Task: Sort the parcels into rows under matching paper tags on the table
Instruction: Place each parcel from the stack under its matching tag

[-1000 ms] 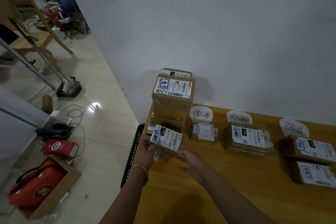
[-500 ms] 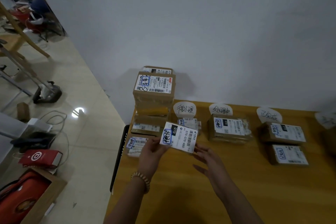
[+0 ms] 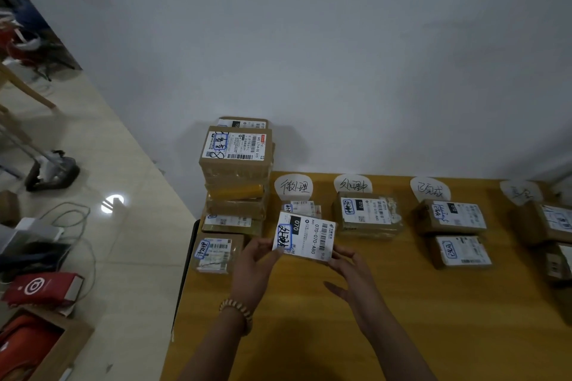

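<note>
The wooden counter [image 3: 309, 337] stands against a pale wall [image 3: 340, 56]. At its back left corner rises a tall stack of parcels [image 3: 236, 170], and a small flat parcel [image 3: 213, 254] lies just in front of the stack at the counter's left edge. Sorted boxes sit in rows. A wide box [image 3: 366, 215] is under the second tag [image 3: 353, 185], and two boxes [image 3: 450, 216] lie one behind the other under the third tag [image 3: 430, 189].

The left hand [image 3: 252, 266] pinches the left edge of the labelled parcel [image 3: 305, 237], and the right hand [image 3: 353, 275] grips its right edge with curled fingertips. The hands hold it raised above the counter in front of the first tag [image 3: 293, 187], label facing up. It partly hides a small parcel [image 3: 301, 207] there. A bead bracelet [image 3: 236, 311] circles the left wrist.
</note>
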